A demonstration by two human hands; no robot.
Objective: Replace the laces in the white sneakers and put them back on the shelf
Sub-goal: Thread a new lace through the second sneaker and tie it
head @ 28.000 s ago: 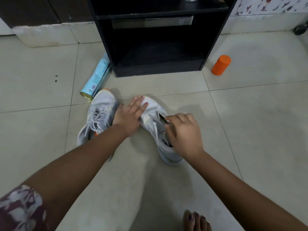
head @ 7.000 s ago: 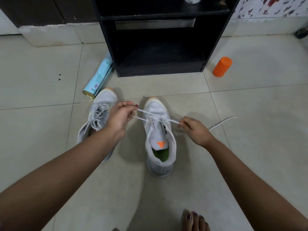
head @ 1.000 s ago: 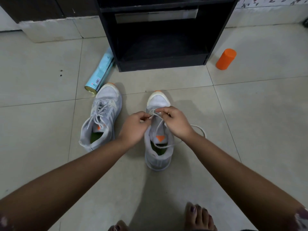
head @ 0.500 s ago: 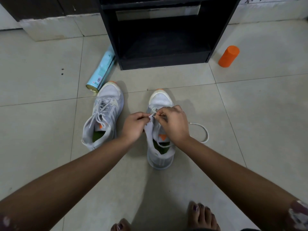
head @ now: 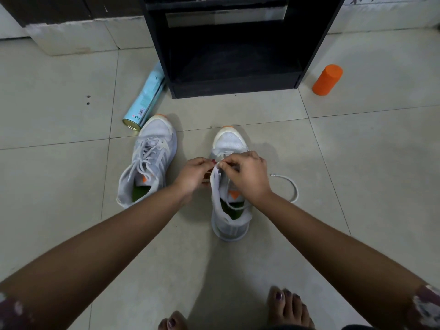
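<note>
Two white sneakers stand on the tiled floor, toes toward a black shelf unit [head: 234,84]. The left sneaker [head: 148,160] is fully laced. The right sneaker [head: 229,194] is partly laced, with a white lace [head: 291,189] looping out over the floor on its right side. My left hand [head: 194,173] pinches the sneaker's left eyelet edge. My right hand [head: 247,173] pinches the lace at that same edge, fingertips almost touching the left hand. The lace tip under my fingers is hidden.
A light blue spray can [head: 145,98] lies on the floor beside the shelf's left corner, near the left sneaker's toe. An orange cylinder [head: 327,79] stands to the right of the shelf. My bare feet [head: 289,308] are at the bottom edge.
Over the last second my hands have stayed together at the right sneaker's eyelets, and the loose lace loop on the right has spread a little wider. Earlier, both lace ends were pulled out sideways.
</note>
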